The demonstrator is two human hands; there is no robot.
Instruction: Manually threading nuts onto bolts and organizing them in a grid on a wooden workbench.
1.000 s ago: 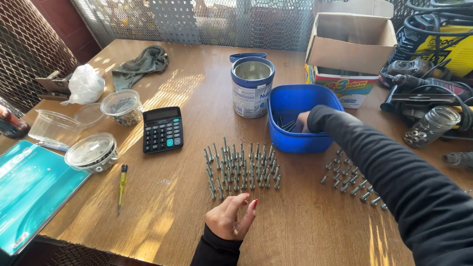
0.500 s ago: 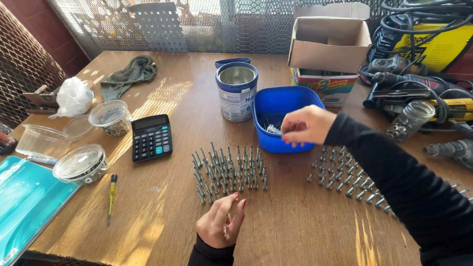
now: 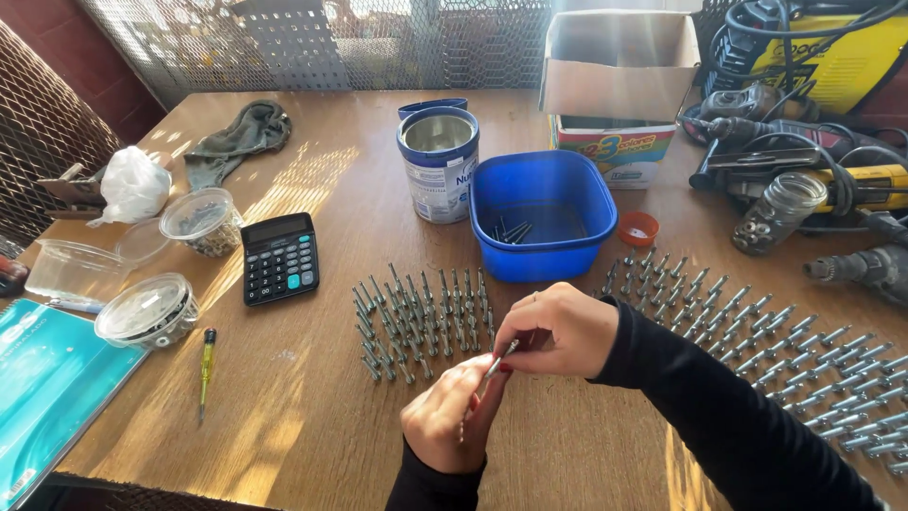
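Both hands meet low centre over the table (image 3: pixel 312 170). Right hand (image 3: pixel 558 331) is curled shut, fingertips pinching the upper end of a bolt (image 3: pixel 494 362). Left hand (image 3: pixel 452 416) sits just below, fingers closed around the bolt's lower end; the bolt runs diagonally betw. the two, tilted. Both arms in black sleeves.

Just beyond the hands, L of centre: a block of bolts (image 3: pixel 421 317) laid in tidy rows on the wood. To the R, a second, bigger spread of bolt rows (image 3: pixel 757 345) runs out toward the table's R edge.

Behind the left block: blue tub (image 3: pixel 544 213) w/ a few bolts loose in the bottom. Beside it on the L, an open tin (image 3: pixel 437 161); small orange cap (image 3: pixel 638 228) just R of the tub. Cardboard box (image 3: pixel 619 61) further back.

L side: black calculator (image 3: pixel 278 257), yellow-handled screwdriver (image 3: pixel 204 364), round clear lidded tubs (image 3: pixel 149 309), a teal notebook (image 3: pixel 47 388) at the near L edge, a white bag (image 3: pixel 132 185) and a grey rag (image 3: pixel 236 137) further back.

R side: glass jar (image 3: pixel 777 210) on its side, power tools and cables (image 3: pixel 832 142) piled at the far R.
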